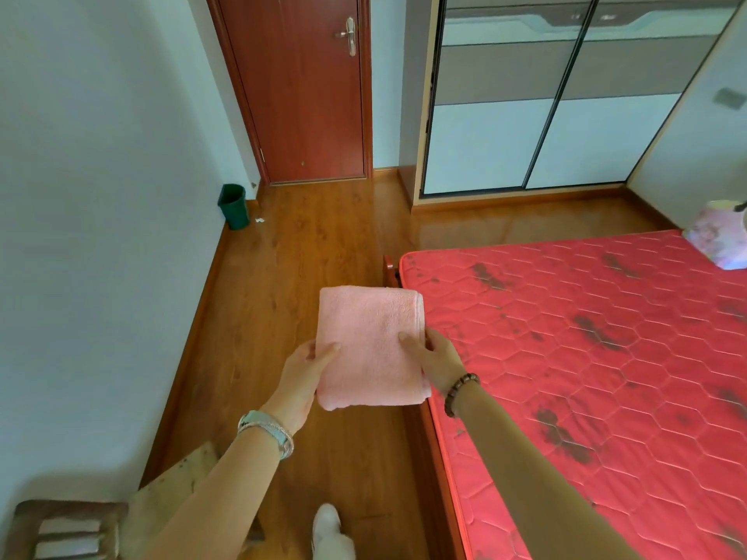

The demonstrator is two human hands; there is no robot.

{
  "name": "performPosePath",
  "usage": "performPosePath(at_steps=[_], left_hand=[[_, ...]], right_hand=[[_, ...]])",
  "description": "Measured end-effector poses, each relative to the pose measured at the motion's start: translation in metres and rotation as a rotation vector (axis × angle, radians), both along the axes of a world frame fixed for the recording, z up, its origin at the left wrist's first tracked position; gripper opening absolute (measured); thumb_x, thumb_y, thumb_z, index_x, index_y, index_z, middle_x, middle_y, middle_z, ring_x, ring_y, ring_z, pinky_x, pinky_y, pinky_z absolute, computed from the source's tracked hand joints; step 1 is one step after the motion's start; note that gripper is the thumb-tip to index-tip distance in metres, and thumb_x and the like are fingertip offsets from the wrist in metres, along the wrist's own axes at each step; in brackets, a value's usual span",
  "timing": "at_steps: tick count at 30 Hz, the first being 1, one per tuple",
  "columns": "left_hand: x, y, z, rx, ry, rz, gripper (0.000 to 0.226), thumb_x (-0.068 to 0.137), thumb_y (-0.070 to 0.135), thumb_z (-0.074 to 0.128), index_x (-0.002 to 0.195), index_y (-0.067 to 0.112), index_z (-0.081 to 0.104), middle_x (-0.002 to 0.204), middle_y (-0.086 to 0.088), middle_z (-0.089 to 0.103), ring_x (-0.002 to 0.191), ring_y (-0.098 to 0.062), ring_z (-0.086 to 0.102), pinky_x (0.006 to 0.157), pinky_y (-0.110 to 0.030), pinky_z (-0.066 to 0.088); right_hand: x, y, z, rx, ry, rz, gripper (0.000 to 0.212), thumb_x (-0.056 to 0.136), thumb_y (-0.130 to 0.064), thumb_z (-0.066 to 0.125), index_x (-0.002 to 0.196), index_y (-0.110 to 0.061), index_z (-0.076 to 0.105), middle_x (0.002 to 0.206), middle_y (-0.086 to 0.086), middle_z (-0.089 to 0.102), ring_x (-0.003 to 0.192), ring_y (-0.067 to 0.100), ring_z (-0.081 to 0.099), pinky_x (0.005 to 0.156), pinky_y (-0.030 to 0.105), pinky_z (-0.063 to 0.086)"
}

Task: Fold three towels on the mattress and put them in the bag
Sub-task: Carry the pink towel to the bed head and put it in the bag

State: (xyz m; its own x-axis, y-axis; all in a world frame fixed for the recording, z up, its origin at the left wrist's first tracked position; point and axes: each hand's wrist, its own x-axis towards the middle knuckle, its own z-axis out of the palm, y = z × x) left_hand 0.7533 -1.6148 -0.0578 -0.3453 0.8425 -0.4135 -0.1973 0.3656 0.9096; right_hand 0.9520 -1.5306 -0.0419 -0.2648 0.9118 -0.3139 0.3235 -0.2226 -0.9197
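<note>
Folded pink towel [370,349] held in air over the floor [283,256], just beside mattress [586,357] edge. Both left hand [303,377] and right hand [434,357] grip its near sides, fingers [431,339] grasping the cloth. Judged soft, light, floppy: support underneath should preserve the folds.

Left wrist: stacked silver bangles [266,432], one broad band.
Right wrist: brown wooden bead bracelet [461,394].
Foot: white shoe [327,519].

Bright even daylight, soft shadows, floor [465,232] glare near wardrobe [566,95], wide-angle edge bending, slight softness.
</note>
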Motion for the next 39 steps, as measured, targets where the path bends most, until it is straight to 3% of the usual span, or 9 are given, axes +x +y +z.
performPosePath(at_steps=[2,6,9,17,23,27,32,39], left_hand=[[-0.017,0.019,0.001,0.003,0.001,-0.010,0.049,0.094,0.037,0.065,0.136,0.016,0.054,0.125,-0.004,0.064,0.114,-0.024,0.063,0.102,-0.051,0.051],[-0.065,0.056,0.008,-0.002,0.039,-0.050,0.056,0.091,0.042,0.068,0.138,0.016,0.052,0.129,-0.001,0.063,0.118,-0.023,0.061,0.105,-0.051,0.049],[-0.105,0.080,0.015,-0.010,0.063,-0.091,0.059,0.089,0.044,0.070,0.138,0.017,0.053,0.130,-0.001,0.062,0.119,-0.023,0.060,0.106,-0.052,0.048],[-0.185,0.132,0.029,-0.006,0.123,-0.152,0.050,0.092,0.044,0.066,0.134,0.018,0.055,0.126,-0.004,0.062,0.115,-0.026,0.061,0.100,-0.053,0.052],[-0.217,0.172,0.038,0.016,0.094,-0.141,0.035,0.096,0.034,0.063,0.127,0.019,0.058,0.121,-0.003,0.064,0.113,-0.024,0.062,0.102,-0.051,0.051],[-0.236,0.208,0.042,0.041,0.099,-0.127,0.039,0.097,0.036,0.062,0.131,0.018,0.056,0.123,-0.002,0.062,0.113,-0.023,0.061,0.102,-0.051,0.050],[-0.257,0.271,0.054,0.086,0.085,-0.127,0.044,0.096,0.037,0.063,0.134,0.017,0.053,0.125,-0.003,0.061,0.114,-0.023,0.060,0.103,-0.051,0.049],[-0.284,0.361,0.070,0.098,0.121,-0.088,0.044,0.095,0.040,0.063,0.132,0.019,0.054,0.124,-0.004,0.061,0.113,-0.026,0.061,0.100,-0.053,0.052]], right_hand=[[-0.017,0.019,-0.001,0.013,0.000,-0.008,0.024,0.094,-0.034,0.060,0.083,-0.013,0.057,0.076,-0.004,0.054,0.069,0.012,0.052,0.060,0.022,0.043],[-0.060,0.054,-0.001,0.002,0.025,-0.034,0.038,0.093,-0.036,0.060,0.103,0.001,0.060,0.088,0.004,0.058,0.082,0.019,0.055,0.077,0.040,0.053],[-0.095,0.073,0.000,-0.018,0.043,-0.055,0.044,0.091,-0.038,0.061,0.101,0.005,0.057,0.087,0.006,0.054,0.081,0.020,0.052,0.073,0.038,0.049],[-0.170,0.117,0.011,0.014,0.052,-0.084,0.042,0.091,-0.042,0.061,0.101,-0.001,0.062,0.085,0.000,0.061,0.078,0.016,0.057,0.068,0.029,0.048],[-0.203,0.155,0.019,0.001,0.062,-0.067,0.032,0.092,-0.042,0.060,0.103,-0.013,0.065,0.103,0.004,0.069,0.097,0.023,0.066,0.086,0.041,0.056],[-0.222,0.195,0.025,0.029,0.066,-0.051,0.034,0.092,-0.042,0.060,0.100,-0.010,0.063,0.097,0.002,0.067,0.093,0.023,0.065,0.082,0.038,0.055],[-0.241,0.262,0.041,0.083,0.079,-0.009,0.034,0.093,-0.042,0.059,0.110,-0.013,0.063,0.108,0.002,0.068,0.100,0.020,0.065,0.089,0.041,0.055],[-0.274,0.364,0.054,0.121,0.061,0.012,0.032,0.094,-0.040,0.056,0.111,-0.013,0.060,0.109,0.003,0.065,0.103,0.024,0.062,0.085,0.035,0.053]])
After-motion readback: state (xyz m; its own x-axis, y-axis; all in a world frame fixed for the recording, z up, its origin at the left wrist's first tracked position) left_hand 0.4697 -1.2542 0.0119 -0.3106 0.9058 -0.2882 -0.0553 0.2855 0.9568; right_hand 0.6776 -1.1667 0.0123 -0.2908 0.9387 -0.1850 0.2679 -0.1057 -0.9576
